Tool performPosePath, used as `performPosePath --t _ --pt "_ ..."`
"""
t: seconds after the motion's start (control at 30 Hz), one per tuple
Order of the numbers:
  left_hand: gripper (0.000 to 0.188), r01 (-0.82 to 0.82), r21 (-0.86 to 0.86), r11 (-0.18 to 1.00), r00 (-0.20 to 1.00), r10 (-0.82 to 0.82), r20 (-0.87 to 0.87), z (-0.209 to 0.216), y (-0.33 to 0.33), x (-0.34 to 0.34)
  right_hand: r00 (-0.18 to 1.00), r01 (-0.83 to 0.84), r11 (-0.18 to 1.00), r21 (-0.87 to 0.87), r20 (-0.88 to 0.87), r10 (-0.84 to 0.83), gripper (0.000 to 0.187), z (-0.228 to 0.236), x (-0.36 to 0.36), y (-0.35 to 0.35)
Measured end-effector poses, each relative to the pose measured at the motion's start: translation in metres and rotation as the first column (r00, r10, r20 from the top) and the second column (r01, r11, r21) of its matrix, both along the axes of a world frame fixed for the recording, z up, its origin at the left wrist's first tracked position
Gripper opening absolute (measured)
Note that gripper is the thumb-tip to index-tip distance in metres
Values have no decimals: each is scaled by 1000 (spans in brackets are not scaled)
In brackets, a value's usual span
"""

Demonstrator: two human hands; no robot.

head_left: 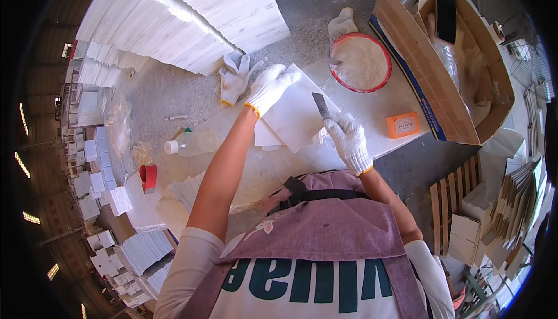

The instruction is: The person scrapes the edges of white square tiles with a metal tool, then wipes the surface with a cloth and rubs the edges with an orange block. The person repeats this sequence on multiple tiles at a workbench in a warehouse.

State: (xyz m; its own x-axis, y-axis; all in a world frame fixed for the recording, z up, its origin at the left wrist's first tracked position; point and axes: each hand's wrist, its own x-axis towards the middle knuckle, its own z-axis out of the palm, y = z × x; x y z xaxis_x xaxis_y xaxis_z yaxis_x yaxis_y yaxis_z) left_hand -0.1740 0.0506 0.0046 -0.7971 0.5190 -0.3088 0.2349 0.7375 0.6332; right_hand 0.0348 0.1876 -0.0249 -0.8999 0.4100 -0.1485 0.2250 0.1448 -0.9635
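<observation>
White knit gloves with yellow cuffs cover both my hands. My left hand (271,90) is closed on the far left edge of a thin white tile (297,115), which lies at an angle over another white sheet-like piece (266,135). In my right hand (349,142) is a dark, flat, blade-like tool (320,105), pinched at its near end and standing over the tile's right edge; its exact kind is unclear. Beyond the tile sits a red-rimmed bowl (361,62) of white powder or paste. A loose grey glove (234,78) lies beside my left hand.
Tall stacks of white tiles (192,14) fill the far left. A clear bottle (195,143) lies left of my forearm, near a red tape roll (148,178). On the right are an orange box (403,125) and a long cardboard box (407,46) with a phone (446,15) on it.
</observation>
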Motion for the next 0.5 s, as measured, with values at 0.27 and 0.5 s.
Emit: performPosePath --t 0.27,0.5 --pt "38 -247 296 923 962 270 -38 1 1 18 1000 23 980 -199 -11 -26 24 3 0 19" --pt "42 -397 300 867 902 430 -49 -19 -4 17 961 275 926 -260 46 -273 23 13 11 78"
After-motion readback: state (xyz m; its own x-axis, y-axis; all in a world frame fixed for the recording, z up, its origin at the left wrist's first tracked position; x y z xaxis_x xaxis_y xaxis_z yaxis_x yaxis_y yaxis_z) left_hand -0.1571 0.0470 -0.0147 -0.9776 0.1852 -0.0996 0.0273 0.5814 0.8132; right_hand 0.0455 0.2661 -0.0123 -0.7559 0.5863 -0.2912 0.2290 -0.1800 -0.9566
